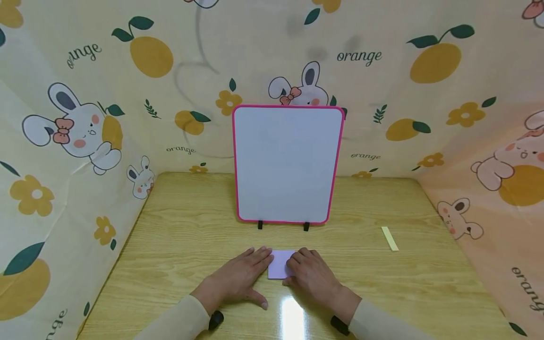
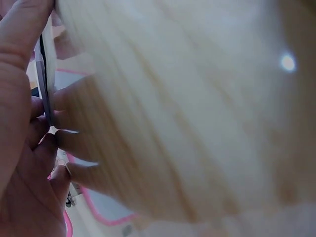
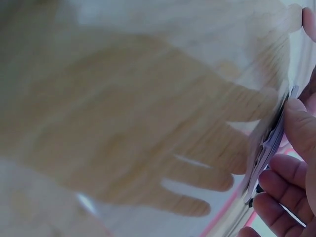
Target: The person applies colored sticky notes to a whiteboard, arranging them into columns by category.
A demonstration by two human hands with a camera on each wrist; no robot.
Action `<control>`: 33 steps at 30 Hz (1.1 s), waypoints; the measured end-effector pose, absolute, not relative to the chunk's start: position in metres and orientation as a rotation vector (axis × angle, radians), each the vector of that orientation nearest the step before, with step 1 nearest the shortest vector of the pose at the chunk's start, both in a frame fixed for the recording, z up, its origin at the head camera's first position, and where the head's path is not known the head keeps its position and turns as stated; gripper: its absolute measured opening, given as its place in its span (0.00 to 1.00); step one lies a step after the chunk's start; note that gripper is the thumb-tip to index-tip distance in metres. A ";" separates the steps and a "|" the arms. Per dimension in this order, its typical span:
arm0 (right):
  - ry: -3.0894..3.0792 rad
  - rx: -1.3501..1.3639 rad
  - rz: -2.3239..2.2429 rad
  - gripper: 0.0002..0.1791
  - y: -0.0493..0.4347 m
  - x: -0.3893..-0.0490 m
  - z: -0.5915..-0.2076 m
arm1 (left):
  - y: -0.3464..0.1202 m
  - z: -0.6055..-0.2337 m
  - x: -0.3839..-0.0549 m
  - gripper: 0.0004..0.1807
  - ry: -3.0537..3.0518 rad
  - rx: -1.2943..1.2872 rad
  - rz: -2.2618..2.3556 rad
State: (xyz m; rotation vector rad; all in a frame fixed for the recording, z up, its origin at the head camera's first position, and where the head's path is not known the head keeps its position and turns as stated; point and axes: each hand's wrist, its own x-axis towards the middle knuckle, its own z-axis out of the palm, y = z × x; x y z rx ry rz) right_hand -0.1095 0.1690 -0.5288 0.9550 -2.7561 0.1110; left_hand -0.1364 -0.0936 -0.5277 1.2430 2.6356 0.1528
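A small rectangle of light purple paper [image 1: 278, 264] lies flat on the table between the two hands. Seen edge-on in the right wrist view, the paper [image 3: 266, 150] has several layers, slightly parted. My left hand [image 1: 238, 279] rests at its left edge, fingers extended and thumb spread out on the tabletop. Over the right part of the sheet is my right hand [image 1: 316, 275], its fingers bent and its thumb at the lower right edge. That hand covers the paper's right side. In the right wrist view the thumb [image 3: 298, 123] touches the layered edge.
A whiteboard [image 1: 286, 165] with a pink frame stands upright behind the hands on black feet [image 1: 260, 225]. A pale yellow strip [image 1: 389, 238] lies on the wood-grain table [image 1: 178, 226] to the right. Patterned cloth [image 1: 255, 47] surrounds the table at the back and sides.
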 end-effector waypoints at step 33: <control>-2.585 1.001 0.037 0.12 0.170 -0.118 -0.531 | -0.095 -0.531 -0.136 0.67 2.645 1.257 0.174</control>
